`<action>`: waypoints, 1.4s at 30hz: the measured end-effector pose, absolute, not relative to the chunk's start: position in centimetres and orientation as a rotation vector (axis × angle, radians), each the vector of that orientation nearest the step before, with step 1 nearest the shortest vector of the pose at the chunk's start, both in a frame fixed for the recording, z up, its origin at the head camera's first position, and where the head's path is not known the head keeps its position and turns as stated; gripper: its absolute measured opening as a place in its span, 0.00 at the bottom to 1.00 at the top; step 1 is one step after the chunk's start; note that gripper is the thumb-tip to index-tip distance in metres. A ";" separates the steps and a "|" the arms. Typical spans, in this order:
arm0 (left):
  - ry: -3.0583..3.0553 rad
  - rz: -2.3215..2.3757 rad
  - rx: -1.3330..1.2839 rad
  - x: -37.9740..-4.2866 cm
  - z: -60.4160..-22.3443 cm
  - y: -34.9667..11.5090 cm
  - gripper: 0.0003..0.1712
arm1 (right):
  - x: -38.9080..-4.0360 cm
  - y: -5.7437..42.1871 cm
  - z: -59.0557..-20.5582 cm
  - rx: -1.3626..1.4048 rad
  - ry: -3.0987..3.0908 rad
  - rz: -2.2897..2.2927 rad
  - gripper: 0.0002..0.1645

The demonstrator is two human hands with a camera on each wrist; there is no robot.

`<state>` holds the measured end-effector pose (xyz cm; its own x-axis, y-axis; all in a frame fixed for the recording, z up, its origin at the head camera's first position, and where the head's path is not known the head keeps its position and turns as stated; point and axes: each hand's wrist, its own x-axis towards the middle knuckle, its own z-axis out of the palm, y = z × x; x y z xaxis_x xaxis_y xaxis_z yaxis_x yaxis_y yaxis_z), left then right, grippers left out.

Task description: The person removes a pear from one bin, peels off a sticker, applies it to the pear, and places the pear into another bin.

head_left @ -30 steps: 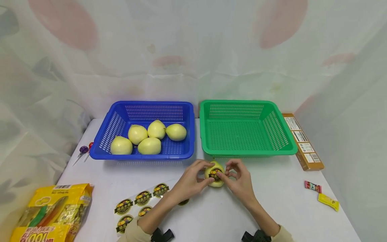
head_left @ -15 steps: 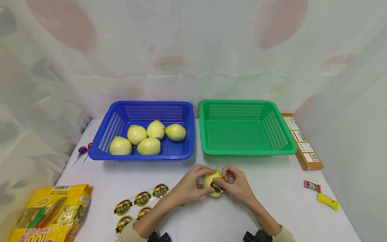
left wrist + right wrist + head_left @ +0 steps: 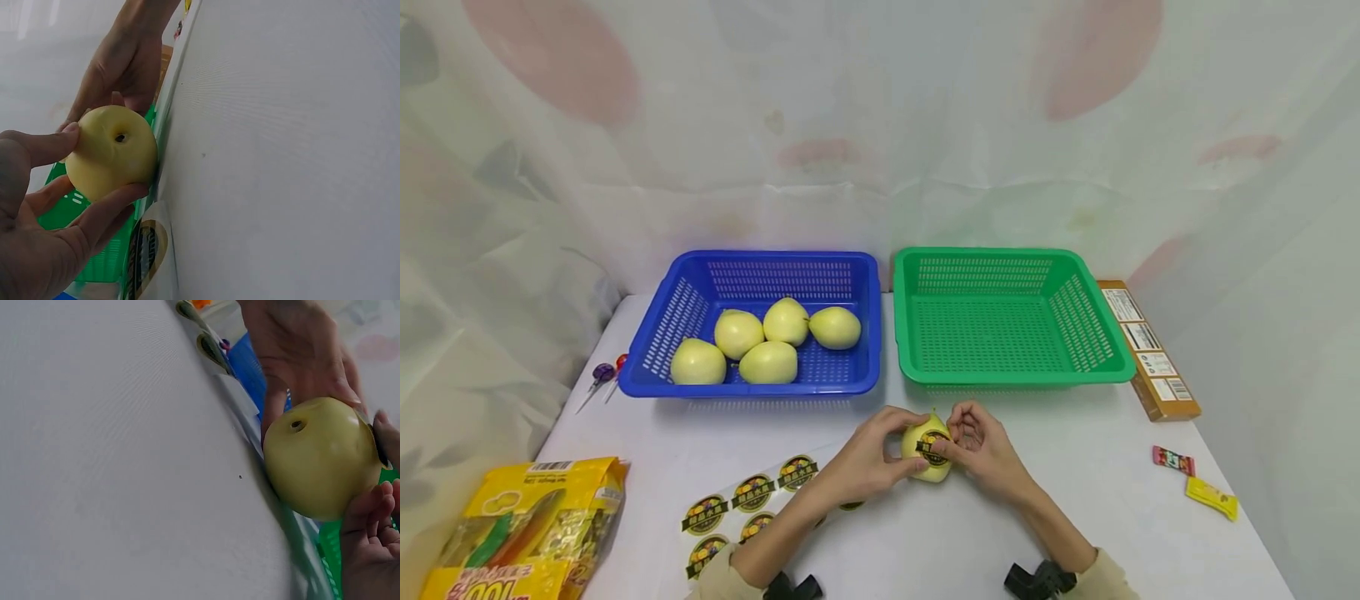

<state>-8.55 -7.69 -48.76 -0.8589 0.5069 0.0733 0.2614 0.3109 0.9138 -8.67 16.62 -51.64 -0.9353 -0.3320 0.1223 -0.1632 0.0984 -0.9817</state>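
Note:
A pale yellow-green pear (image 3: 934,475) is held low in front of the two baskets, its stem pointing away. My left hand (image 3: 867,458) grips it from the left, thumb in front and fingers at the top. On the pear's near face is a round black-and-gold sticker (image 3: 929,437). My right hand (image 3: 988,457) presses its thumb on this sticker, with the other fingers curled against the pear's right side. In the right wrist view the dark sticker edge (image 3: 380,447) stands slightly off the skin under that thumb. The left wrist view shows the pear's bottom dimple.
A blue basket (image 3: 752,389) with several pears stands back left, a green basket (image 3: 1015,379) back right. A sticker sheet (image 3: 730,521) lies partly under the left forearm. A yellow bag (image 3: 527,525), lollipops (image 3: 602,372), a brown box (image 3: 1150,350) and wrapped candies (image 3: 1213,498) sit around the sides.
Both hands have come down slightly toward me with the pear. The pear was turned half a second ago, its sticker facing lower right, and now the sticker faces up again under the right thumb.

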 end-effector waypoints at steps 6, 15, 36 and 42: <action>2.396 1.542 0.708 -8.8 -48.8 -7.8 0.31 | -8.8 16.8 -51.7 -0.450 2.096 -2.030 0.13; 2.386 1.559 0.707 -8.8 -48.8 -7.7 0.32 | -8.5 16.6 -51.5 -0.301 2.050 -2.062 0.14; 2.359 1.685 0.546 -8.9 -48.9 -7.4 0.13 | -8.4 16.2 -52.8 -0.638 2.129 -2.054 0.14; 2.370 1.675 0.524 -8.9 -49.2 -7.5 0.14 | -8.7 15.9 -53.0 -0.719 2.166 -2.075 0.06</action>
